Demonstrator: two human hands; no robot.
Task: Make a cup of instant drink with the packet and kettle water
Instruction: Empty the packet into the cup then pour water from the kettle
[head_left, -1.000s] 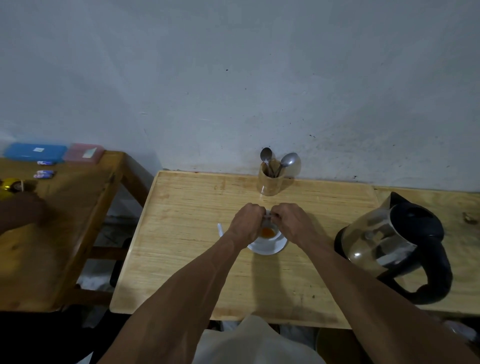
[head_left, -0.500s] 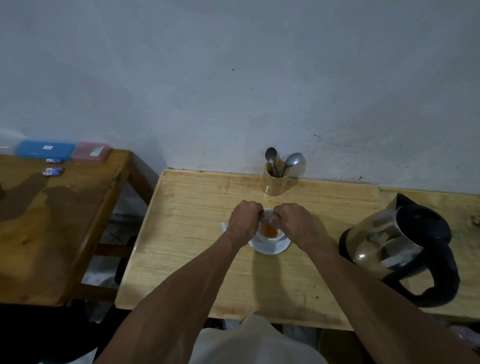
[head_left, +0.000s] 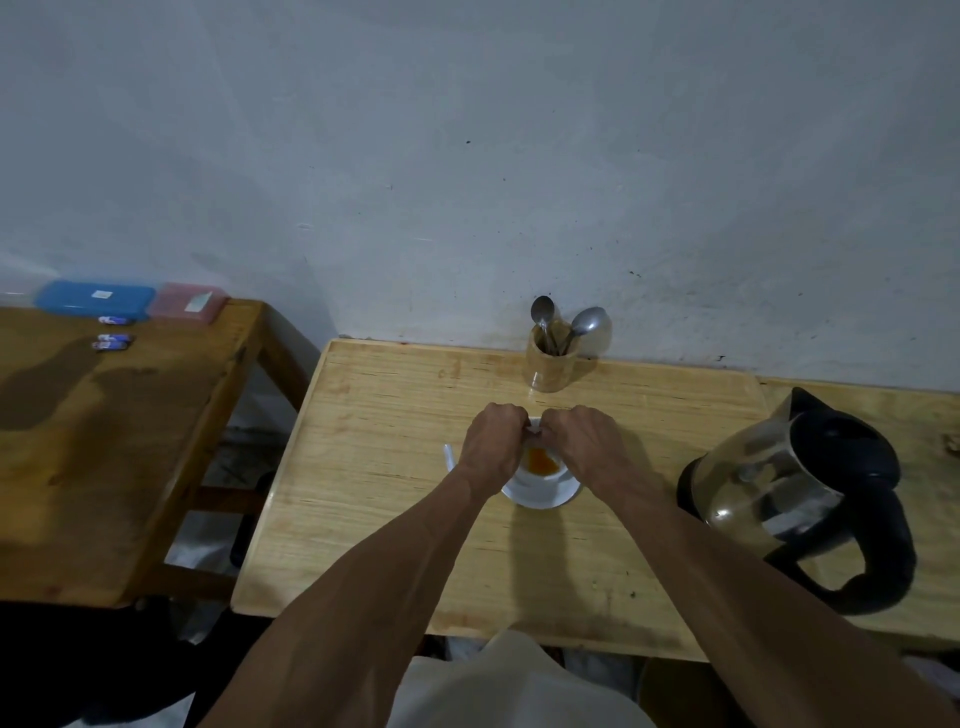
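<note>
Boxes, one flat blue plastic (head_left: 95, 297) and one flat pink plastic (head_left: 187, 303), lie far left of your grip, against the wall on the darker brown wooden side surface (head_left: 104, 467); two small blue-and-white sachets (head_left: 111, 332) sit just in front of them. Closer in, the pale wooden surface (head_left: 389, 493) carries everything you are working on. A thin white strip (head_left: 450, 457) pokes out just left of your left wrist; what it is cannot be told.

Your left hand (head_left: 491, 447) is clenched, knuckles up, its fingertips pinching the small pale packet (head_left: 535, 428) from the left. Your right hand (head_left: 584, 447) is clenched the same way and pinches that packet from the right, so both grips meet almost touching. The packet is mostly hidden between your fingers and sits directly above the white ceramic cup (head_left: 540, 467). Straight below the grip, orange powder (head_left: 541, 460) lies in the cup's bottom, and the cup stands on a round white saucer (head_left: 540, 498).

Beyond the grip, near the wall, a tan cylindrical wooden holder (head_left: 550, 366) stands upright with two metal spoons (head_left: 569, 325) in it, bowls up.

Well to the right of your right grip, the glass-bodied electric kettle with black lid and handle (head_left: 800, 493) stands on the surface, its handle turned toward you.
</note>
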